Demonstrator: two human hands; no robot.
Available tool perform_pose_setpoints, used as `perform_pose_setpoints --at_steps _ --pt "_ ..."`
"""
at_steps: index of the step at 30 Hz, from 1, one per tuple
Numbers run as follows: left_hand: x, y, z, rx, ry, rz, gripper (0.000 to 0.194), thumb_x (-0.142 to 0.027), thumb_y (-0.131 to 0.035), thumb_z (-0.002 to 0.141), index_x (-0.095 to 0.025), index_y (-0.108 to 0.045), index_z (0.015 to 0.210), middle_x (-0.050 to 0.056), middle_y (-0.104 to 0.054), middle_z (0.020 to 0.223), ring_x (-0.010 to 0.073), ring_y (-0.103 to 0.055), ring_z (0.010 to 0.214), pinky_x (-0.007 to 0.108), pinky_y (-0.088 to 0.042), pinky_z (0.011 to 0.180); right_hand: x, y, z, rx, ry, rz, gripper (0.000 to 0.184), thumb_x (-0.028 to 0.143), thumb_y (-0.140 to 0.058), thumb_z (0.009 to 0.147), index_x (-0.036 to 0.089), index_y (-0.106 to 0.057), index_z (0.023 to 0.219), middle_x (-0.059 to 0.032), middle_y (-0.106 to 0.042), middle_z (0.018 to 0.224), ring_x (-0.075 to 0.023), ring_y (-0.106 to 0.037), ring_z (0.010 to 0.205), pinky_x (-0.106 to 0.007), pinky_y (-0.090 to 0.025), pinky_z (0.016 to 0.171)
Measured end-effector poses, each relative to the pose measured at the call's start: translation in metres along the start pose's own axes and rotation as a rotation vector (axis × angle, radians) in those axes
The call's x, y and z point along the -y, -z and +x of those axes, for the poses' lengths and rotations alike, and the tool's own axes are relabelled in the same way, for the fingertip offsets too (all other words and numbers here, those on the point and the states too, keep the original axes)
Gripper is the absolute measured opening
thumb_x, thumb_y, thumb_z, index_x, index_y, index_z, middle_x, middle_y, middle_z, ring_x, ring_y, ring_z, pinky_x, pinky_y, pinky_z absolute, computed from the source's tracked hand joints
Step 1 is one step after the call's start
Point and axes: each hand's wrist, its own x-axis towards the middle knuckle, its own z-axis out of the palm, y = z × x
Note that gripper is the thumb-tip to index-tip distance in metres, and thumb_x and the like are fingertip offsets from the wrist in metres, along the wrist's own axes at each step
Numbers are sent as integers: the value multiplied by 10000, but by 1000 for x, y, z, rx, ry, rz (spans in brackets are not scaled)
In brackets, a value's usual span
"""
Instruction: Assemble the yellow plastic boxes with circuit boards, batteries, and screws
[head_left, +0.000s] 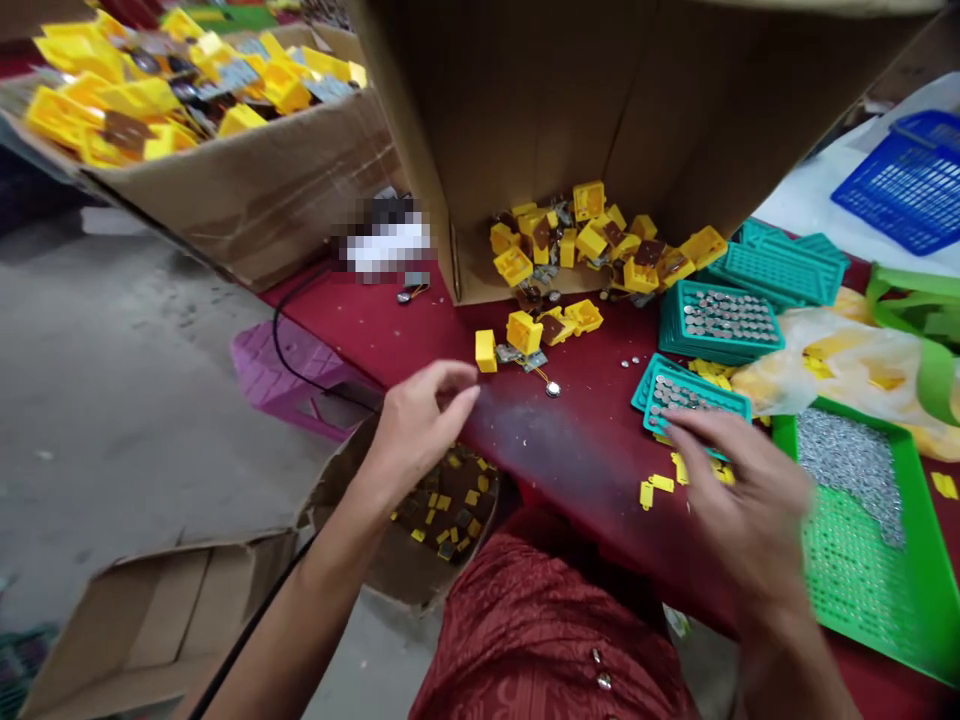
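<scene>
My left hand (420,425) hovers at the table's near edge, fingers curved and thumb apart, with nothing visible between them. Just beyond it lie a yellow plastic housing (486,351) and a grey circuit part (525,357) wired to a round silver disc (553,389). My right hand (742,490), partly blurred, reaches over a small teal tray (733,402) of button cells (670,392). Its thumb and forefinger come together at the tray's near left corner; whatever is between the tips is too small to make out. Loose yellow tabs (661,483) lie beside that hand.
An upright-walled cardboard box (540,110) spills yellow housings (592,240) onto the red table (420,340). Another full carton (247,180) stands left. Stacked teal trays (675,330) and a green tray (922,520) of small metal pieces sit right. Below is an open box (405,580).
</scene>
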Motion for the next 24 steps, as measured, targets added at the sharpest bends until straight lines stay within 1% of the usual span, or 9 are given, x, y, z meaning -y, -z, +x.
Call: perform_pose_setpoints --at_steps 2,5,8,11,13,15,17,21,24 --pt "8 -8 20 -108 -41 -1 407 -313 -612 837 -141 -613 1206 136 -698 1191 236 -689 1011 378 -546 875 -9 -36 17 155 30 -103 168 202 -545 940 202 -711 965 -76 -711 923 -210 -648 850 -394 -514 815" --pt "21 -21 44 -82 -125 72 666 -321 -683 783 -52 -494 1362 228 -587 1372 306 -603 1216 440 -494 994 -24 -86 38 328 18 -279 214 207 -541 939 145 -702 1064 -125 -684 984 -248 -613 930 -415 -499 871" --pt "22 -26 53 -17 -159 93 626 -319 -689 784 -68 -534 1336 199 -623 1342 309 -594 1235 446 -439 1060 -29 -111 46 362 -1 -353 240 244 -576 922 138 -697 1100 -155 -643 1014 -275 -566 947 -432 -490 846" --pt "14 -21 43 -11 -121 56 502 -339 -683 801 -118 -609 1245 142 -692 1240 279 -650 1142 406 -476 1008 -22 -108 40 350 5 -340 201 235 -556 931 156 -705 1040 -144 -633 1017 -265 -552 948 -422 -482 850" --pt "7 -16 29 14 -52 20 520 -381 -704 788 -133 -612 1235 130 -707 1199 262 -692 1018 391 -522 921 -14 -95 29 318 14 -267 197 216 -537 941 152 -690 1047 -132 -650 1023 -250 -574 955 -412 -486 870" --pt "0 -12 13 80 37 -41 507 -434 -708 779 -152 -627 1192 111 -730 1124 245 -710 907 382 -548 844 -6 -80 15 285 3 -169 191 187 -537 937 147 -672 1066 -116 -677 1022 -231 -609 950 -397 -499 875" --pt "-4 -11 -1 169 126 -144 489 -470 -705 772 -165 -631 1146 96 -747 1040 241 -715 874 375 -560 806 1 -66 1 272 -38 -98 182 174 -553 924 158 -667 1066 -99 -697 1023 -214 -635 945 -385 -512 873" --pt "-9 -15 -22 305 208 -316 491 -475 -720 759 -185 -597 1136 94 -738 1058 237 -716 875 380 -572 788 9 -48 -12 237 -236 83 126 220 -608 889 195 -689 983 -63 -714 984 -180 -658 910 -359 -530 852" --pt "-15 -17 -30 363 176 -386 468 -415 -738 761 -194 -581 1142 91 -721 1102 226 -709 909 368 -577 796 11 -43 -5 184 -485 428 137 309 -667 835 202 -684 919 -33 -716 886 -149 -659 791 -323 -552 766"
